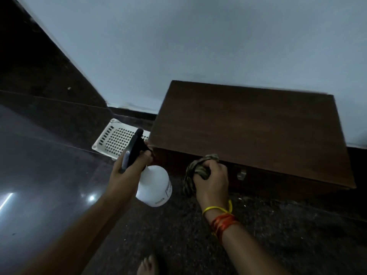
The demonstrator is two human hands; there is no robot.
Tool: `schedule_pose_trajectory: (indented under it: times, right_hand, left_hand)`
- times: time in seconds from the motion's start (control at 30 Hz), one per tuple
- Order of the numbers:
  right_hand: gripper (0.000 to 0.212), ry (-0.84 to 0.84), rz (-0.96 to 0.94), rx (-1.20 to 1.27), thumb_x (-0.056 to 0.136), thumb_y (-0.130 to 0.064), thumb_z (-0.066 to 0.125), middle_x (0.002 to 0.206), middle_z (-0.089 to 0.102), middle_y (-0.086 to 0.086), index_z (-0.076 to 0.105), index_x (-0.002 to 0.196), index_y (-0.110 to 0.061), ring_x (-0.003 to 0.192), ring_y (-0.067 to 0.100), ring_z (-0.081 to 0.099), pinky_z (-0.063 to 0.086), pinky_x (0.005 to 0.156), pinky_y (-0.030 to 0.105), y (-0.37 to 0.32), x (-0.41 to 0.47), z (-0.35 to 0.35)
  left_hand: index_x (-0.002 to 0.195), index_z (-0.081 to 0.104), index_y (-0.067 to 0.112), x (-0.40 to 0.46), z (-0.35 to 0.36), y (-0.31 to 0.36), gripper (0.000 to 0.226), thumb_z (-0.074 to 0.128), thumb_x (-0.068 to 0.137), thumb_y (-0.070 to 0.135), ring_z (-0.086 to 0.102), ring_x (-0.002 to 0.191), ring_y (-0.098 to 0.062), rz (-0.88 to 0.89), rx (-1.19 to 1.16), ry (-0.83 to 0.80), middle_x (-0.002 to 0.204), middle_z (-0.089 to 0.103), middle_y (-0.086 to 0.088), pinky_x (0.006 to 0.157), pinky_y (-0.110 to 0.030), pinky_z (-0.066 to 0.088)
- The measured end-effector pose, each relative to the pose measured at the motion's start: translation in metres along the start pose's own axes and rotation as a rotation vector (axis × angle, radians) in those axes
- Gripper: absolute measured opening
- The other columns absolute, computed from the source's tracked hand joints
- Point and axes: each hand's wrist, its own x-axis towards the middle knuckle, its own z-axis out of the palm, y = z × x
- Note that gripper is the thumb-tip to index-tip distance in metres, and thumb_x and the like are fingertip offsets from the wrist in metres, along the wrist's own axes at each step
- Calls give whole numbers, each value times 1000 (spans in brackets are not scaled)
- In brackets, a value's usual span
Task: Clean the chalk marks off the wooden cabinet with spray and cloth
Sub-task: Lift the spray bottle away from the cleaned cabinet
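A low brown wooden cabinet (252, 132) stands against the pale wall, its top facing me. I see no clear chalk marks on it in this dim light. My left hand (129, 165) grips a white spray bottle (154, 185) by its black trigger head, just left of the cabinet's front left corner. My right hand (212, 177) holds a bunched, striped olive cloth (195, 173) against the cabinet's upper front edge. A small metal latch (241, 174) sits on the front face to the right of that hand.
A white perforated plastic tray (117, 139) lies on the floor left of the cabinet. Dark polished stone floor (49, 185) reflects lights at left. A dark wooden panel (39, 66) rises at far left. My bare foot (148, 264) shows at the bottom.
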Motion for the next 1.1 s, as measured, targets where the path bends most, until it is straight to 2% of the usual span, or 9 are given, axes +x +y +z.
schedule_pose_trajectory:
  times: [0.1, 0.17, 0.27, 0.4, 0.53, 0.67, 0.77, 0.87, 1.1]
  right_hand:
    - [26, -49, -16, 12, 80, -4, 65, 117, 47, 9, 62, 105, -9, 100, 20, 50, 34, 85, 15, -32, 5, 33]
    - [27, -49, -32, 39, 79, -3, 65, 115, 49, 11, 63, 105, -8, 106, 25, 52, 36, 93, 22, -56, 11, 58]
    - [25, -47, -13, 24, 79, -3, 64, 114, 49, 11, 63, 103, -8, 102, 25, 52, 29, 84, 12, -88, 21, 102]
    - [19, -54, 12, 42, 79, -3, 63, 110, 50, 12, 63, 97, -8, 98, 28, 52, 32, 86, 20, -126, 39, 163]
    - [20, -51, 24, -2, 79, -4, 61, 111, 52, 13, 65, 98, -9, 103, 29, 51, 36, 94, 28, -150, 62, 218]
    - [20, -46, 116, -65, 80, -3, 58, 111, 55, 18, 67, 97, -9, 101, 32, 53, 36, 88, 27, -156, 89, 259]
    - [22, -57, 162, -99, 81, -1, 57, 112, 58, 19, 68, 98, -8, 100, 33, 55, 39, 88, 29, -149, 108, 281]
    - [24, -88, 205, -159, 82, -2, 57, 116, 59, 17, 68, 102, -9, 103, 33, 56, 43, 91, 30, -138, 124, 301]
    - [31, -220, 331, -243, 84, -6, 58, 127, 54, 17, 64, 115, -7, 116, 32, 51, 39, 101, 31, -108, 148, 340]
  left_hand:
    - [85, 77, 37, 31, -31, 13, 11, 72, 86, 27, 62, 114, -26, -35, -20, 50, 112, 72, -4, 102, -49, 47]
    - [92, 76, 33, 57, -51, 20, 8, 70, 87, 31, 64, 111, -21, -45, -19, 33, 112, 73, -1, 95, -41, 50]
    - [99, 74, 29, 102, -80, 22, 11, 68, 90, 29, 64, 102, -14, -27, 0, 24, 105, 73, 4, 79, -31, 47]
    - [92, 74, 29, 160, -113, 23, 6, 68, 91, 29, 65, 97, -24, -26, 8, 16, 105, 70, -13, 81, -40, 48]
    - [84, 72, 26, 212, -139, 15, 7, 69, 90, 27, 72, 80, -21, -36, -48, 13, 87, 76, -7, 69, -33, 58]
    - [80, 69, 24, 251, -148, 1, 11, 69, 91, 26, 71, 67, -13, -49, -75, 23, 72, 74, 2, 58, -25, 57]
    - [80, 68, 22, 275, -148, -9, 11, 69, 91, 26, 68, 67, -12, -65, -77, 38, 69, 71, 1, 59, -24, 55]
    - [82, 66, 19, 295, -148, -22, 13, 68, 92, 27, 60, 81, -28, -71, -76, 11, 87, 62, -17, 73, -40, 49]
    - [79, 67, 25, 323, -150, -52, 14, 69, 91, 32, 54, 82, -29, -73, -53, 0, 87, 57, -15, 75, -46, 47]
